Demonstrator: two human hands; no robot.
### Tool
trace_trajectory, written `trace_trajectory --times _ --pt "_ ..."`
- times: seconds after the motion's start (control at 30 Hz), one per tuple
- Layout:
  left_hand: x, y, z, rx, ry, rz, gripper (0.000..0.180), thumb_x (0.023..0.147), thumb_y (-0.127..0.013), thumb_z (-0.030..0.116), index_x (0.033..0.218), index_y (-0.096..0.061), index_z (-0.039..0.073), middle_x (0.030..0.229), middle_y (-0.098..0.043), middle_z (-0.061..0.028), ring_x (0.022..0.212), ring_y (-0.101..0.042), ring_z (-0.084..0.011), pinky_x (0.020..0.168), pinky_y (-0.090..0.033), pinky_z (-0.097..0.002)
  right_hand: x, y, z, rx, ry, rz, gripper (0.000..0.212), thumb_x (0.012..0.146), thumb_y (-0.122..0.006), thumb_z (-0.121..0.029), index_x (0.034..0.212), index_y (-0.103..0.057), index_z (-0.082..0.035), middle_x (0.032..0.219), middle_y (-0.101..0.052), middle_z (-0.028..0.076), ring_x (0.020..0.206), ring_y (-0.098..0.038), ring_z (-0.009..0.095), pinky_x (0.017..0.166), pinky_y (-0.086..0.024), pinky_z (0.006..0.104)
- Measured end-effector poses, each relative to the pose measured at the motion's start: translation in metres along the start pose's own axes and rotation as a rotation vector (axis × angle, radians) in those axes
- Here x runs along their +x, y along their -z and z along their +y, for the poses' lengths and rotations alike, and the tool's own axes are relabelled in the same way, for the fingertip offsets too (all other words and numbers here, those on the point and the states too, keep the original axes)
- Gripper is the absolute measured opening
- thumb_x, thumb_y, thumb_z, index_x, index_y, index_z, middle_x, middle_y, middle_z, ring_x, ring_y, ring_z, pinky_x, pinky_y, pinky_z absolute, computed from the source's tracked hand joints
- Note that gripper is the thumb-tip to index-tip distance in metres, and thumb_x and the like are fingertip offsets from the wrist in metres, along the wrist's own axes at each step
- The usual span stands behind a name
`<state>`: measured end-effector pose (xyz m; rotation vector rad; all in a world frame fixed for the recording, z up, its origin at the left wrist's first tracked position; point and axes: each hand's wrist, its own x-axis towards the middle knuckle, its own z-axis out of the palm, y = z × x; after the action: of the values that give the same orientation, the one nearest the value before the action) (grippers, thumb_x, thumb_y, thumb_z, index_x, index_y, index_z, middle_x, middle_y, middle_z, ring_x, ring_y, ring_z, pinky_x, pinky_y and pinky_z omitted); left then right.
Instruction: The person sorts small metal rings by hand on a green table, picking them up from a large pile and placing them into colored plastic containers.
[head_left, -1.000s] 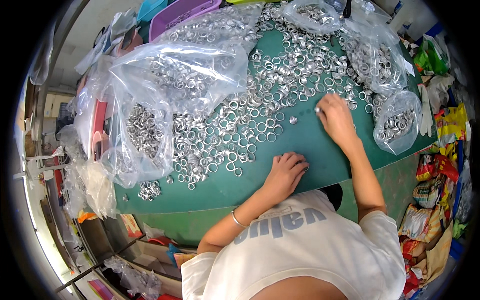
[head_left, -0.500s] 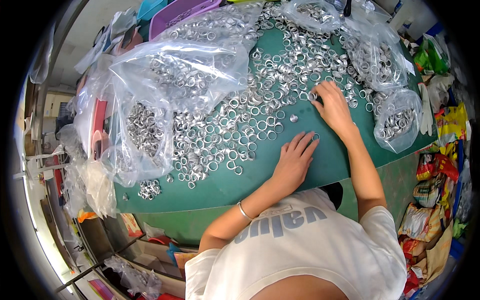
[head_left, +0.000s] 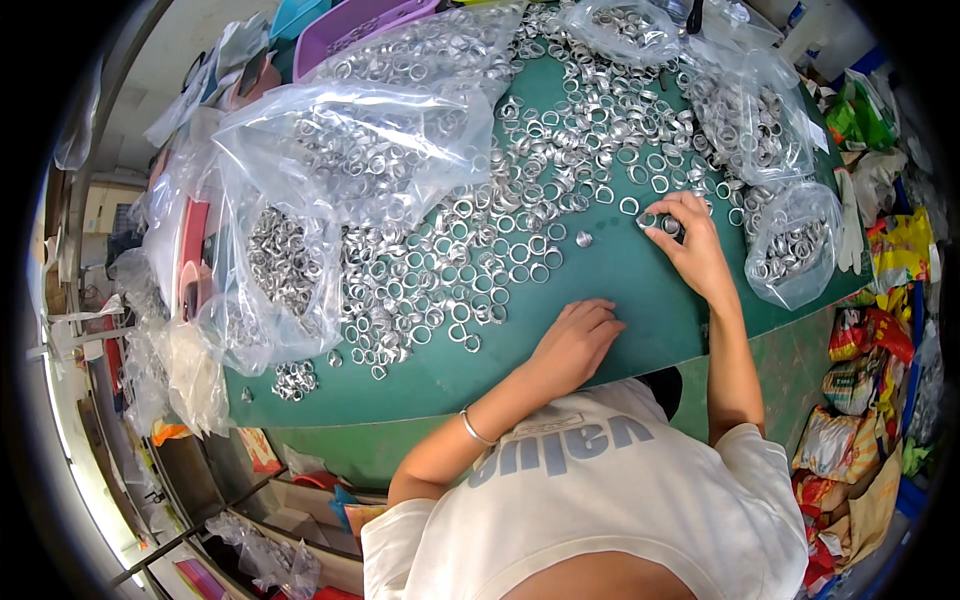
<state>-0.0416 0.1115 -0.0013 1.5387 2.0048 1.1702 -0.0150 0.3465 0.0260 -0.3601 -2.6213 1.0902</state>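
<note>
Silver metal rings (head_left: 520, 250) lie loose across the green tabletop (head_left: 480, 385). Beyond the near edge, my right hand (head_left: 695, 245) pinches a ring (head_left: 648, 219) between thumb and fingertips; another ring (head_left: 629, 205) lies just left of it, not touching. My left hand (head_left: 578, 345) rests low on the table, palm down with its fingers curled together. Whatever may be under those fingers is hidden. A single ring with a shiny filled face (head_left: 584, 239) sits between the two hands, apart from the heap.
Clear plastic bags of rings stand at the left (head_left: 270, 290) and at the right (head_left: 795, 245). A purple tray (head_left: 310, 45) is at the back left. A small cluster of rings (head_left: 295, 381) lies by the front left edge. Colourful packages (head_left: 850, 385) are piled right of the table.
My right hand has drawn back from the ring heap, toward me and to the right. My left hand has pulled nearer the front edge and its fingers have curled; the ring by its fingertips is out of sight.
</note>
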Motion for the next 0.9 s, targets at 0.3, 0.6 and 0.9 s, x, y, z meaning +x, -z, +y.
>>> trace_trajectory --times 0.3,0.6,0.9 --pt "-0.006 0.002 0.013 0.286 0.006 0.017 0.036 0.077 -0.067 0.010 0.112 -0.060 0.004 0.120 -0.051 -0.0123 0.114 -0.046 -0.0324 0.091 -0.036 -0.0441 0.014 0.008 -0.016 -0.176 0.114 0.123 0.021 0.072 -0.073 -0.010 0.091 -0.065 -0.004 0.101 -0.056 0.010 0.099 -0.049 0.031 0.088 -0.040 0.0390" --pt "-0.013 0.004 0.013 0.325 0.023 0.047 0.035 0.075 -0.065 0.003 0.110 -0.061 0.004 0.122 -0.050 -0.0120 0.120 -0.045 -0.0304 0.104 -0.029 -0.0504 0.049 -0.019 0.015 -0.491 0.202 0.160 0.010 0.073 -0.069 -0.004 0.080 -0.063 -0.002 0.095 -0.054 0.010 0.094 -0.049 0.029 0.079 -0.041 0.0395" --pt "-0.010 -0.004 0.016 0.124 0.142 0.340 0.040 0.081 -0.067 0.013 0.118 -0.053 0.002 0.128 -0.047 -0.0132 0.122 -0.042 -0.0324 0.106 -0.027 -0.0524 -0.014 0.003 -0.043 -0.067 0.311 -0.482 0.011 0.075 -0.068 -0.008 0.077 -0.060 -0.003 0.090 -0.054 0.009 0.092 -0.050 0.029 0.082 -0.041 0.0378"
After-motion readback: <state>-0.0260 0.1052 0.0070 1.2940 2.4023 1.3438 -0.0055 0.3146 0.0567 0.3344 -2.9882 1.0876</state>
